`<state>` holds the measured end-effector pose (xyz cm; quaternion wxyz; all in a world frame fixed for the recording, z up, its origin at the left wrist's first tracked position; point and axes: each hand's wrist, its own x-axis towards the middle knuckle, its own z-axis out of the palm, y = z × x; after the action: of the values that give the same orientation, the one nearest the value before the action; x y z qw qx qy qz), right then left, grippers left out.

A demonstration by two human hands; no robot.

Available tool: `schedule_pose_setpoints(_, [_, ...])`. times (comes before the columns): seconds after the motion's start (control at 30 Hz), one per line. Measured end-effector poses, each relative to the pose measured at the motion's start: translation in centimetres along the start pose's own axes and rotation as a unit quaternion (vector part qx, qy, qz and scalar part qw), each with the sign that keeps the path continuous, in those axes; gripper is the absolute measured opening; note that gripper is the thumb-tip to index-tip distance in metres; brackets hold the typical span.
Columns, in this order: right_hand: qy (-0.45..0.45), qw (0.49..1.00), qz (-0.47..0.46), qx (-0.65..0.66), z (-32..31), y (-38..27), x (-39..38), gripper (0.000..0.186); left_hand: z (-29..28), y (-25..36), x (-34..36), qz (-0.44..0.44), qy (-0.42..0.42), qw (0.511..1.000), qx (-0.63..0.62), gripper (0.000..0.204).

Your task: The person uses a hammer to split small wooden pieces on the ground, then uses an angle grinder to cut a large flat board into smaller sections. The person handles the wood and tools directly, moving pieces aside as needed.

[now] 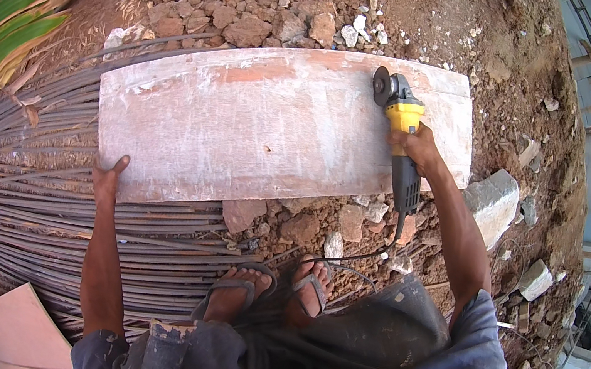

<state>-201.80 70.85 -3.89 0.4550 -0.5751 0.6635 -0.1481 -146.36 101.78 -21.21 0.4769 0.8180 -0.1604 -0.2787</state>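
Observation:
A long, pale, worn wooden board (259, 124) lies across in front of me, smeared with whitish and reddish stains. My left hand (108, 180) grips its near left corner, thumb on top and the other fingers hidden beneath. Toward the board's right end, my right hand (416, 147) is wrapped round the body of a yellow and black angle grinder (404, 115). The grinder's dark disc (384, 87) points to the far side, over the board; whether it touches the wood or spins I cannot tell. A black cord (399, 229) runs from its rear toward my feet.
Many steel rods (70, 225) lie bundled at the left, partly under the board. Reddish rubble (247, 29) and a pale stone block (491, 205) surround it. My sandalled feet (238, 294) stand close to the board. A pinkish panel (20, 334) lies lower left.

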Motion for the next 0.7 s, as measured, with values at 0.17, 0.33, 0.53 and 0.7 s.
schedule_pose_setpoints(0.17, [-0.015, 1.0, 0.015, -0.023, -0.5, 0.5, 0.8, 0.032, -0.4, 0.0, 0.1, -0.003, -0.021, 0.999, -0.037, 0.105])
schedule_pose_setpoints(0.33, [-0.005, 0.999, 0.018, -0.036, 0.1, -0.1, 0.7, 0.031, -0.9, -0.5, 0.4, 0.012, 0.006, 1.0, 0.002, 0.102])
schedule_pose_setpoints(0.53, [0.004, 0.997, 0.039, -0.072, -0.2, -0.6, 0.3, 0.034, -0.6, 0.2, -0.1, 0.011, -0.01, 1.0, -0.026, 0.1])
schedule_pose_setpoints(0.7, [0.005, 0.998, 0.038, -0.052, -0.2, 0.1, 0.5, 0.035, -0.3, 0.2, -0.1, 0.016, -0.003, 1.0, -0.013, 0.096])
